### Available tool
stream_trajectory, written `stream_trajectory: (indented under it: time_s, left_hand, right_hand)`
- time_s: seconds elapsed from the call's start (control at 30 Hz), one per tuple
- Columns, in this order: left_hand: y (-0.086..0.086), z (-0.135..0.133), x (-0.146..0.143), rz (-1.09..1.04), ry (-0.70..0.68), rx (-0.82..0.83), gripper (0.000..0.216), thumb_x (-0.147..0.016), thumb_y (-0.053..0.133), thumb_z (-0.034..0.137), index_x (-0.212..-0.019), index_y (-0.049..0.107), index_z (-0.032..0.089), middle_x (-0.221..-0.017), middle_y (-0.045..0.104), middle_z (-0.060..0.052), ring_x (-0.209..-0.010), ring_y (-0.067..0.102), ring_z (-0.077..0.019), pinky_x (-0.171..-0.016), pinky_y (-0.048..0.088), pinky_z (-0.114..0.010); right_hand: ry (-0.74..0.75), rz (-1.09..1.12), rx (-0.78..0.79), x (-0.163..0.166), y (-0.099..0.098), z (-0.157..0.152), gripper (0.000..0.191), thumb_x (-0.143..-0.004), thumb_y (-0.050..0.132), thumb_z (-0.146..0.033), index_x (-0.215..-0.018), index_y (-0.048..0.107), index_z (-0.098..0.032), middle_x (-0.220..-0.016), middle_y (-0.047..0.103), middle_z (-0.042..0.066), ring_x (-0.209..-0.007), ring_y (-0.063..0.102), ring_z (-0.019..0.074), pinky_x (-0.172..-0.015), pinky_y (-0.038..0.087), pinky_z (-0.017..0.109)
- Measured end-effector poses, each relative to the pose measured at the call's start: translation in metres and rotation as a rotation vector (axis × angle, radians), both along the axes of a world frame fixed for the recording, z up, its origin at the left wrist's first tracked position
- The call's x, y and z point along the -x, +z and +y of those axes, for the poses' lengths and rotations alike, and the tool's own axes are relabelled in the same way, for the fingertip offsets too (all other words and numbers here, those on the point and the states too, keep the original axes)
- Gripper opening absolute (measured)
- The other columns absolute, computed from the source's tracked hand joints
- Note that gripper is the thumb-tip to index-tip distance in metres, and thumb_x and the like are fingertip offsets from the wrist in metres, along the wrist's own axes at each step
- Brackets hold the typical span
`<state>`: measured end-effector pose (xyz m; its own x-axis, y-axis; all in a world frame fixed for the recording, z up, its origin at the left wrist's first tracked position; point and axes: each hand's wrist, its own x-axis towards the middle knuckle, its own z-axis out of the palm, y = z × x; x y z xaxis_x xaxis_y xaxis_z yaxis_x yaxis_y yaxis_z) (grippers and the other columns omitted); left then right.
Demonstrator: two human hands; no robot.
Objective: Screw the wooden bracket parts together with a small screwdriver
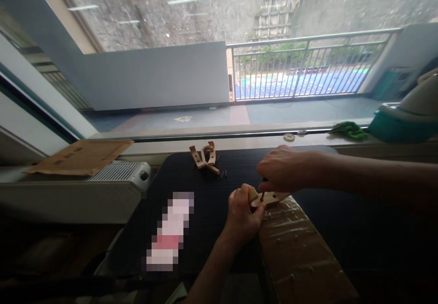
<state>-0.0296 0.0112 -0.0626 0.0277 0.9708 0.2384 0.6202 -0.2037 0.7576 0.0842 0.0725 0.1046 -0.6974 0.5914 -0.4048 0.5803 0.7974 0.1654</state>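
Left hand: grip clamped on wooden piece at far end of cardboard box, toward far edge of counter, probably to stop twisting. Right hand closed round slim tool, tip down.

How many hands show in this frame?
2: the left hand grips a wooden piece at the cardboard's end; the right hand, just above, holds a thin tool.
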Motion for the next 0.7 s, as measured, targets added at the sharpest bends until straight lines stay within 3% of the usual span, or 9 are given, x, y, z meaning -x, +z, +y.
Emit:
stream_trajectory:
  time_s: [0.1, 0.23, 0.37, 0.57, 0.7]
  left_hand:
    - [0.001, 0.0, 0.0, 0.004, 0.002, 0.004, 0.016, -0.072, 0.058, 0.021, -0.078, 0.042, 0.022, -0.076, 0.05, 0.002, -0.075, 0.048, -0.0169, -0.078, 0.039, -0.032]
    - [0.002, 0.0, 0.0, 0.0, -0.004, 0.014, 0.015, -0.073, 0.057, 0.021, -0.079, 0.044, 0.022, -0.077, 0.05, 0.002, -0.076, 0.048, -0.0166, -0.077, 0.039, -0.031]
    - [0.003, 0.0, 0.0, -0.017, -0.014, 0.025, 0.015, -0.072, 0.058, 0.02, -0.08, 0.045, 0.022, -0.076, 0.05, 0.002, -0.075, 0.049, -0.0165, -0.073, 0.04, -0.03]
    - [0.005, 0.0, 0.001, -0.031, -0.026, 0.012, 0.014, -0.072, 0.057, 0.019, -0.08, 0.046, 0.022, -0.075, 0.051, 0.002, -0.072, 0.05, -0.0154, -0.069, 0.04, -0.028]
    - [0.006, -0.001, 0.001, -0.018, -0.031, 0.007, 0.013, -0.073, 0.056, 0.019, -0.08, 0.046, 0.022, -0.075, 0.051, 0.002, -0.072, 0.05, -0.0153, -0.068, 0.04, -0.027]
  right_hand:
    - [0.046, -0.038, 0.053, 0.001, 0.009, -0.001, 0.019, -0.074, 0.057, -0.02, -0.089, 0.066, -0.013, -0.072, 0.063, 0.007, -0.061, 0.054, 0.0159, -0.051, 0.03, 0.026]
    - [0.101, -0.032, 0.049, -0.004, 0.006, 0.0, 0.016, -0.072, 0.052, -0.006, -0.08, 0.065, -0.011, -0.065, 0.06, 0.005, -0.058, 0.052, 0.0129, -0.051, 0.029, 0.025]
    - [0.074, -0.018, 0.01, -0.018, -0.006, 0.003, 0.014, -0.075, 0.052, -0.012, -0.075, 0.066, -0.011, -0.067, 0.062, 0.007, -0.061, 0.055, 0.0148, -0.05, 0.028, 0.025]
    - [0.006, 0.034, 0.016, -0.021, -0.007, 0.001, 0.034, -0.086, 0.042, -0.031, -0.076, 0.067, -0.01, -0.069, 0.064, 0.012, -0.066, 0.058, 0.0187, -0.052, 0.029, 0.028]
    - [0.022, -0.022, 0.034, -0.013, 0.001, -0.001, 0.024, -0.077, 0.056, -0.03, -0.087, 0.067, -0.012, -0.073, 0.064, 0.01, -0.065, 0.057, 0.0192, -0.052, 0.03, 0.027]
